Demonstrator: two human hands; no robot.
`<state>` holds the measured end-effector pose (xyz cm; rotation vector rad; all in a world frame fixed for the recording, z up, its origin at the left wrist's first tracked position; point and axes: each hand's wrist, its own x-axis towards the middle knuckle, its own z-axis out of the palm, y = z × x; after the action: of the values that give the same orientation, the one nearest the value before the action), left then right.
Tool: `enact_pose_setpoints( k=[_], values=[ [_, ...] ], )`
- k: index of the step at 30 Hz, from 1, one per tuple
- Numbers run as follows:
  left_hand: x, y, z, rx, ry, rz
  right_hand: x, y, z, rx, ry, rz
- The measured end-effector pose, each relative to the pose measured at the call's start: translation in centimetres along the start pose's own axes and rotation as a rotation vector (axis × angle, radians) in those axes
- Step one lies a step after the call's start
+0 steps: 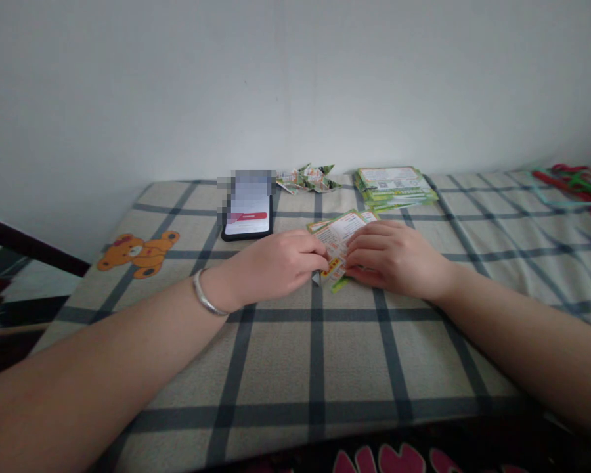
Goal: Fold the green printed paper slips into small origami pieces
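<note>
A printed paper leaflet (339, 238), green-edged with orange and yellow print, lies on the table between my hands, partly creased at its near end. My left hand (288, 266), with a silver bangle on the wrist, pinches the leaflet's left side between thumb and fingers. On the right side, my right hand (396, 259) has its fingers curled over the paper, thumb low near a green corner. Both hands cover parts of the leaflet. Just beyond are a stack of similar leaflets (391, 180) and several folded paper pieces (309, 179) with pointed ends.
A phone (247, 210) with a lit, partly blurred screen lies behind my left hand. An orange bear picture (138, 253) is at the left on the checked tablecloth (276, 368). Red and green tangled items (578, 187) sit far right. A white wall (295, 85) borders the table's back.
</note>
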<state>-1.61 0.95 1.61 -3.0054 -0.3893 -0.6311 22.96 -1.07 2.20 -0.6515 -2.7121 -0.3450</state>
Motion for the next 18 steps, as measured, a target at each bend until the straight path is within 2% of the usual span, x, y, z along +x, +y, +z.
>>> enact_pose_setpoints(
  k=[9, 18],
  values=[
    [-0.2, 0.0, 0.0, 0.017, -0.016, -0.014, -0.5, 0.6, -0.8, 0.074, -0.148, 0.089],
    [-0.2, 0.1, 0.1, -0.011, -0.011, -0.069, -0.5, 0.5, -1.0, 0.106, -0.164, 0.12]
  ],
)
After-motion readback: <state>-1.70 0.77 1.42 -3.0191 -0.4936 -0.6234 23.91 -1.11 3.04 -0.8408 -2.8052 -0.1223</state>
